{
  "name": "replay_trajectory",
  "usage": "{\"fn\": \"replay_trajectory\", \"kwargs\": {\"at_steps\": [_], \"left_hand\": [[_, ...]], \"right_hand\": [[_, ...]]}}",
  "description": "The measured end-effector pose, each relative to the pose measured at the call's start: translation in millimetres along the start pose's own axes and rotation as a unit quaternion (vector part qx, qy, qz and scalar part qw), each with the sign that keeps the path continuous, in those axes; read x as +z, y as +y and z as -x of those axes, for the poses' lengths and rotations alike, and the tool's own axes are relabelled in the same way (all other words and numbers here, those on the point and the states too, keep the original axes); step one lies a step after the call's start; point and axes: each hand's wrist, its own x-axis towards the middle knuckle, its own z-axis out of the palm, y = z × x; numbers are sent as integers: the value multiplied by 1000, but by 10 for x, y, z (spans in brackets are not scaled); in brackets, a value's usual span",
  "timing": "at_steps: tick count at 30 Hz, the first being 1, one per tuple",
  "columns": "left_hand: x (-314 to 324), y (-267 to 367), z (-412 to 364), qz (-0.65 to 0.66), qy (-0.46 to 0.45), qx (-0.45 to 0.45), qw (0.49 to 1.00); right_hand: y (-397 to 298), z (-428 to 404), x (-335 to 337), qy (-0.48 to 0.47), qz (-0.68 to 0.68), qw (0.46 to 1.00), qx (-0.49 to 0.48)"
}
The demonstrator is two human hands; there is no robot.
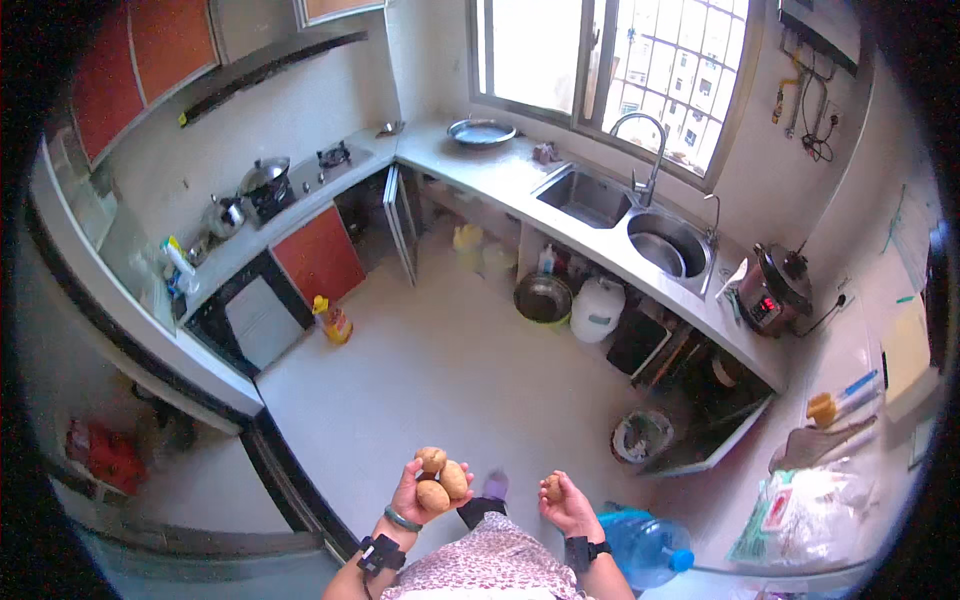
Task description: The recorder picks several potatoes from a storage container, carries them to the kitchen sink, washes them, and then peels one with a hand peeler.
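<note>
My left hand (409, 496) cradles several potatoes (452, 480) against its palm and fingers, palm turned up. A single smaller potato (553, 487) sits in my right hand (568, 506), the fingers curled around it. Both hands are held out in front of my body at waist height, apart from each other, above the pale kitchen floor (450, 390). Just right of my right forearm, and lower, lies a large blue plastic water bottle (641, 547).
A double sink (589, 196) with a curved tap is set in the counter (480, 180) below the window. An electric pressure cooker (772, 292) stands at its right end. An oil bottle (334, 322), a waste bin (641, 435) and an open cabinet door (712, 446) edge the floor.
</note>
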Motion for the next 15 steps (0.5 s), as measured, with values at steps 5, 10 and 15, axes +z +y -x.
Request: {"fn": "replay_trajectory", "kwargs": {"at_steps": [5,10,15], "left_hand": [[417,595,-592,-45,24,7,999],[796,1054,-1297,-51,24,25,998],[1072,1393,-2040,-46,40,-5,998]], "right_hand": [[-633,-670,657,-32,24,999,-4],[-1172,-1237,1154,-50,79,995,-32],[-1570,-1580,1347,-38,30,997,-60]]}}
